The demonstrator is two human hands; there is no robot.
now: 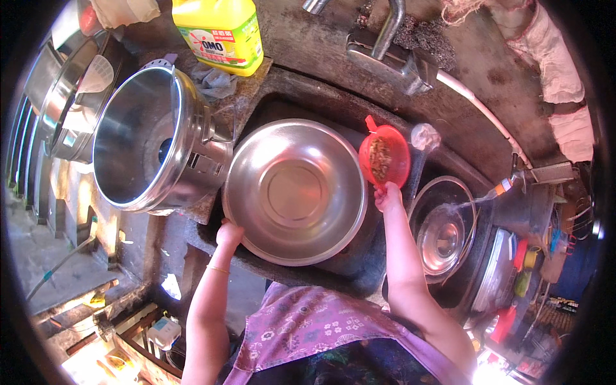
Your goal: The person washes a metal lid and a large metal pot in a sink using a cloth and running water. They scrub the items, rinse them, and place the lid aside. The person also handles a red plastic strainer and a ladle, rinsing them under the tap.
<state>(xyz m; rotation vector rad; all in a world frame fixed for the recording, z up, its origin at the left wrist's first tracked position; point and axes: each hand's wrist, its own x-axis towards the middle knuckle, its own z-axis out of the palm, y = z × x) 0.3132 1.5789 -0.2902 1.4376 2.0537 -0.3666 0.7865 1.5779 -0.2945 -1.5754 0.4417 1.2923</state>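
My left hand (230, 235) grips the lower left rim of a wide stainless steel basin (260, 236), which is tilted over the left bowl of a dark stone sink (356, 274) with its inside facing me. At the basin's right side, my right hand (387, 196) holds a red plastic strainer (399, 154) by its near edge. Small brownish pieces (380, 158) lie in the strainer; I cannot tell what they are. Water runs from an orange-and-white tap nozzle (503, 186) into a second metal basin (440, 240) in the right bowl.
A large steel pot (202, 159) stands at the left, beside a yellow OMO detergent jug (219, 33) and a grey cloth (215, 82). Behind the sink are a metal faucet (390, 29) and a white pipe (476, 103). A white crumpled thing (425, 137) sits on the sink's edge.
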